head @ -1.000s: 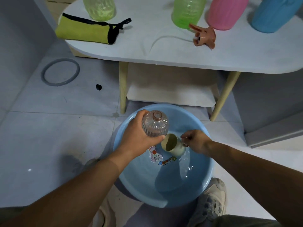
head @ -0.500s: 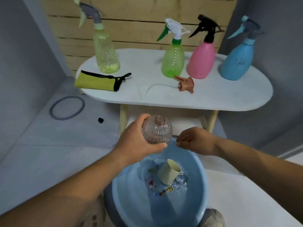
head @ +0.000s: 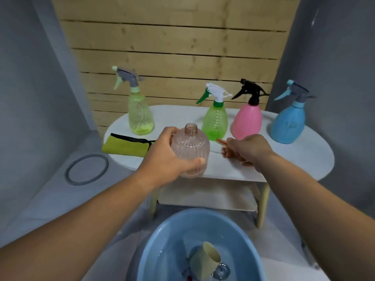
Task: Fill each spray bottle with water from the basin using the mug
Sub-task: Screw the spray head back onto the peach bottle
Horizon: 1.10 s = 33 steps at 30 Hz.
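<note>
Left grip [head: 164,159] raised the bottle [head: 190,151] from basin [head: 162,240] to bench [head: 284,159]; right grip [head: 249,149] left the mug [head: 205,260], now holds the spray head [head: 221,141]

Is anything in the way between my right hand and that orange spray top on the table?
Nothing visible. The right hand is at the orange spray top, mostly covering it; whether it grips it I cannot tell. The green bottle stands just behind, and the left hand holds the capless bottle off to the side.

A modest domestic corner is suggested: a low white tabletop [head: 294,159] is set against a wooden plank wall [head: 172,57], and a blue basin [head: 156,246] is placed on the pale tiled floor [head: 50,199].
</note>
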Each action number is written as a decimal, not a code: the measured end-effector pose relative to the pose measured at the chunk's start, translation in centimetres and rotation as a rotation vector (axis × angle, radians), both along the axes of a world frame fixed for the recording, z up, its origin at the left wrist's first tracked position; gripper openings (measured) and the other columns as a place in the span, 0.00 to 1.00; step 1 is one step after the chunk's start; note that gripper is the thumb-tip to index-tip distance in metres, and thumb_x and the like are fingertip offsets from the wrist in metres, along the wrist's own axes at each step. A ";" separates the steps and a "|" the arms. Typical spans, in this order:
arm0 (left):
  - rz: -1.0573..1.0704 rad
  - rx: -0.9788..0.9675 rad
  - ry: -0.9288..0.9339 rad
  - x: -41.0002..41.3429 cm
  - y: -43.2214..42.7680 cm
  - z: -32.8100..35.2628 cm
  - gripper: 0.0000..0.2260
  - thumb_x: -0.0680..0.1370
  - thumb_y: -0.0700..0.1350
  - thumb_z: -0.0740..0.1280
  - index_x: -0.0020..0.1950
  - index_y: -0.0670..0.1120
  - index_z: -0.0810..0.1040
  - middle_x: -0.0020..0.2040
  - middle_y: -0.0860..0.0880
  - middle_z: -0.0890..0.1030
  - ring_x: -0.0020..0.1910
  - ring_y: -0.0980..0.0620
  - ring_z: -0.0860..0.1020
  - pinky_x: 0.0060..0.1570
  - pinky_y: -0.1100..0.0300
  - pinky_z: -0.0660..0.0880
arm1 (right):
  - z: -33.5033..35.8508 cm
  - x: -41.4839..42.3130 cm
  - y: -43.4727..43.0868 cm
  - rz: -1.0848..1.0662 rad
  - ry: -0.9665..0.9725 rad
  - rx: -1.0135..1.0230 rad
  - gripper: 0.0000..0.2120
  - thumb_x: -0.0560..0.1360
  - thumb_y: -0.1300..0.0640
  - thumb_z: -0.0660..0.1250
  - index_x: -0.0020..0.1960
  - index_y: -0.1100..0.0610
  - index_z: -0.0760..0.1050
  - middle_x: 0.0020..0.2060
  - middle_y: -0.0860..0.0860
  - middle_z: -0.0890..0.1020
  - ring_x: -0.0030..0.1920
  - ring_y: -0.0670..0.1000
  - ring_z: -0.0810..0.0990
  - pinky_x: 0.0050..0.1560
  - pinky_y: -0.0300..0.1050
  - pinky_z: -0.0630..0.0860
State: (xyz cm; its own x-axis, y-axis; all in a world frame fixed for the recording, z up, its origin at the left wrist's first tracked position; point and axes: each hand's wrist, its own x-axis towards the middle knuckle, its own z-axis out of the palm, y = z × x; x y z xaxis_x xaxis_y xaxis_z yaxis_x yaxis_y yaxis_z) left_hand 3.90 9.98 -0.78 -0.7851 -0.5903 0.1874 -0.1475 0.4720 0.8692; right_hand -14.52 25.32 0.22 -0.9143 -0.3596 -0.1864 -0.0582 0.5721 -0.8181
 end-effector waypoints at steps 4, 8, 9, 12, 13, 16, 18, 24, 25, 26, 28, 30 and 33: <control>0.023 0.016 0.015 -1.9 -1.4 -0.1 0.37 0.57 0.58 0.84 0.62 0.58 0.72 0.54 0.59 0.82 0.52 0.58 0.82 0.59 0.51 0.79 | -1.4 -1.4 -1.5 -0.074 0.087 0.122 0.23 0.69 0.37 0.71 0.33 0.57 0.75 0.27 0.50 0.80 0.30 0.49 0.76 0.31 0.43 0.69; 0.040 0.019 0.004 -3.2 -2.0 -0.8 0.37 0.55 0.59 0.82 0.60 0.60 0.71 0.54 0.59 0.82 0.53 0.56 0.82 0.58 0.49 0.80 | -2.1 -1.7 -2.5 -0.080 0.097 0.260 0.28 0.62 0.30 0.71 0.40 0.55 0.75 0.36 0.50 0.80 0.36 0.50 0.77 0.34 0.44 0.70; 0.038 0.026 0.008 -3.4 -2.1 -1.0 0.36 0.55 0.60 0.82 0.59 0.60 0.72 0.54 0.59 0.82 0.53 0.55 0.82 0.58 0.49 0.80 | -2.1 -1.9 -2.7 -0.077 0.090 0.271 0.28 0.61 0.30 0.71 0.41 0.55 0.76 0.37 0.51 0.80 0.37 0.50 0.78 0.34 0.44 0.70; 0.026 0.041 0.016 -3.9 -2.2 -1.5 0.36 0.55 0.61 0.83 0.58 0.60 0.72 0.53 0.58 0.83 0.52 0.54 0.83 0.57 0.47 0.80 | -2.1 -2.3 -3.0 -0.061 0.053 0.276 0.27 0.61 0.32 0.74 0.41 0.57 0.80 0.34 0.50 0.83 0.36 0.50 0.80 0.33 0.43 0.72; 0.026 0.043 0.018 -4.0 -2.2 -1.6 0.36 0.54 0.61 0.83 0.59 0.60 0.72 0.53 0.57 0.83 0.52 0.54 0.83 0.57 0.47 0.80 | -2.2 -2.4 -3.0 -0.056 0.036 0.262 0.26 0.60 0.33 0.74 0.40 0.57 0.81 0.33 0.50 0.84 0.36 0.49 0.80 0.34 0.43 0.73; 0.026 0.034 0.006 -4.1 -2.3 -1.7 0.38 0.54 0.63 0.82 0.60 0.60 0.72 0.55 0.57 0.82 0.53 0.54 0.83 0.56 0.48 0.81 | -2.2 -2.6 -2.8 -0.064 -0.023 0.198 0.20 0.61 0.41 0.77 0.39 0.58 0.81 0.30 0.47 0.83 0.32 0.47 0.79 0.32 0.41 0.72; 0.021 0.028 0.001 -4.0 -2.3 -1.8 0.38 0.54 0.63 0.82 0.60 0.60 0.72 0.54 0.58 0.82 0.53 0.55 0.82 0.57 0.49 0.81 | -2.0 -2.6 -2.6 -0.064 -0.066 0.121 0.13 0.63 0.49 0.78 0.34 0.56 0.78 0.26 0.45 0.79 0.26 0.46 0.75 0.28 0.39 0.69; 0.035 0.031 -0.011 -3.8 -2.2 -1.9 0.38 0.53 0.62 0.82 0.59 0.58 0.72 0.52 0.57 0.83 0.51 0.55 0.83 0.56 0.49 0.81 | -1.5 -2.2 -1.5 -0.129 -0.241 -0.203 0.09 0.67 0.66 0.77 0.41 0.59 0.78 0.29 0.54 0.79 0.27 0.50 0.74 0.21 0.35 0.69; 0.037 0.031 -0.014 -3.7 -2.3 -1.9 0.38 0.53 0.62 0.82 0.59 0.58 0.72 0.52 0.57 0.83 0.51 0.55 0.83 0.56 0.49 0.81 | -1.3 -2.1 -1.3 -0.140 -0.244 -0.230 0.08 0.67 0.66 0.77 0.42 0.60 0.78 0.32 0.56 0.79 0.28 0.50 0.75 0.22 0.37 0.71; 0.038 0.030 -0.014 -3.8 -2.4 -1.9 0.37 0.53 0.62 0.82 0.59 0.58 0.72 0.52 0.57 0.83 0.51 0.54 0.83 0.56 0.48 0.81 | -1.2 -2.2 -1.2 -0.150 -0.247 -0.258 0.07 0.69 0.66 0.76 0.43 0.62 0.78 0.35 0.58 0.80 0.29 0.51 0.76 0.23 0.38 0.72; 0.041 0.030 -0.016 -3.9 -2.4 -2.0 0.37 0.53 0.61 0.82 0.58 0.58 0.73 0.52 0.57 0.83 0.51 0.55 0.83 0.56 0.48 0.81 | -0.8 -2.4 -0.9 -0.159 -0.289 -0.312 0.06 0.71 0.66 0.74 0.46 0.63 0.78 0.39 0.61 0.81 0.32 0.54 0.79 0.25 0.39 0.76; 0.045 0.035 -0.014 -4.0 -2.4 -2.1 0.36 0.54 0.61 0.81 0.58 0.58 0.73 0.51 0.57 0.83 0.50 0.55 0.83 0.56 0.49 0.80 | 0.2 -2.4 -0.6 -0.133 -0.328 -0.346 0.04 0.74 0.65 0.72 0.47 0.60 0.77 0.38 0.59 0.80 0.33 0.53 0.78 0.26 0.41 0.77; 0.035 0.048 -0.021 -4.0 -2.4 -2.2 0.36 0.54 0.59 0.82 0.59 0.57 0.73 0.52 0.56 0.83 0.50 0.55 0.83 0.55 0.50 0.81 | 2.3 -2.4 -0.4 -0.078 -0.325 -0.380 0.04 0.76 0.63 0.70 0.50 0.58 0.79 0.36 0.56 0.80 0.32 0.51 0.77 0.32 0.43 0.77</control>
State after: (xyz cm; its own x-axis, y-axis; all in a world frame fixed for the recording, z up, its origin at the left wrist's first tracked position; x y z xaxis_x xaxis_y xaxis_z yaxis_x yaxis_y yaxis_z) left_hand -0.13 7.54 -2.97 -0.7671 -0.6257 0.1419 -0.1813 0.4236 0.8875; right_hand -16.88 24.96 2.53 -0.8576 -0.3905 -0.3348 0.2649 0.2225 -0.9382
